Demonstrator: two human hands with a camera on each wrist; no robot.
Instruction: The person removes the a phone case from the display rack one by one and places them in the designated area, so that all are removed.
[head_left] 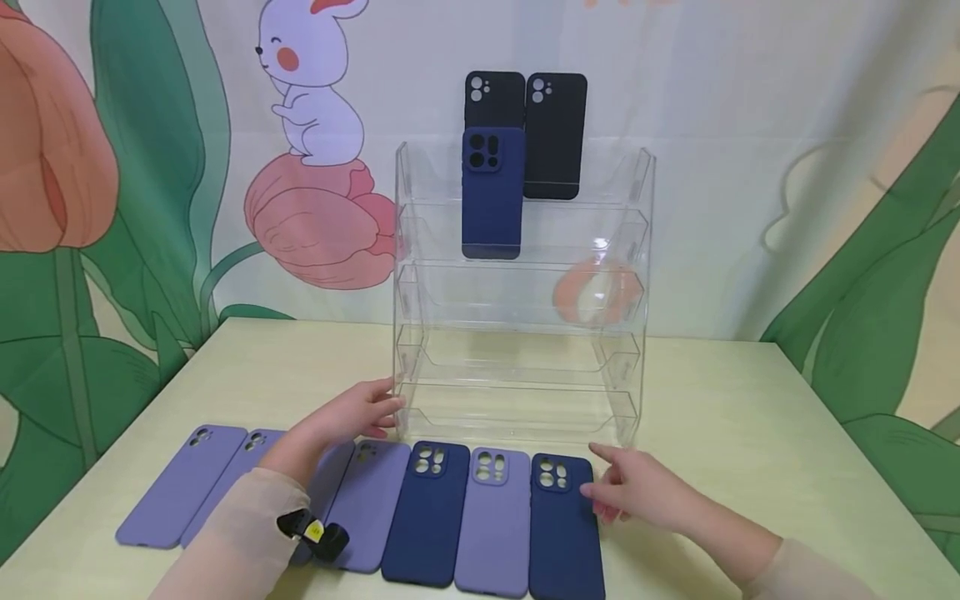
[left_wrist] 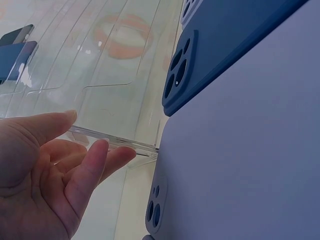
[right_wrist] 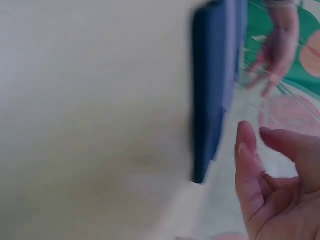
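- Far left, on the worktop (head_left: 705,375): three lilac cases (head_left: 168,500) and, between the second and third, a case (head_left: 333,468) mostly under my left sleeve (head_left: 240,525), colour hard to call.
- My left hand (head_left: 360,408) is at the rack's lower left side, thumb one side of the clear panel, fingers the other. Can't tell if it's pinching or just resting.
- Rack (head_left: 517,402): clear, tiered, upright behind the row. Two black cases (head_left: 557,137) up top; a blue case (head_left: 492,200) one tier down covers the left one's lower part.
- In front of the rack, flat: inner navy case (head_left: 423,533), single lilac case (head_left: 492,533), end navy case (head_left: 566,537).
- My right hand (head_left: 637,483) is just right of the end navy case, holding nothing: index and thumb out with a gap between, other fingers bent.
- Key relation, my read: end navy case is left of the right hand, long axis running from me toward the rack, cutouts at the far end. Long edge faces my fingers. Right hand's nearer; left is well apart. Right wrist view shows a gap, so probably no contact.
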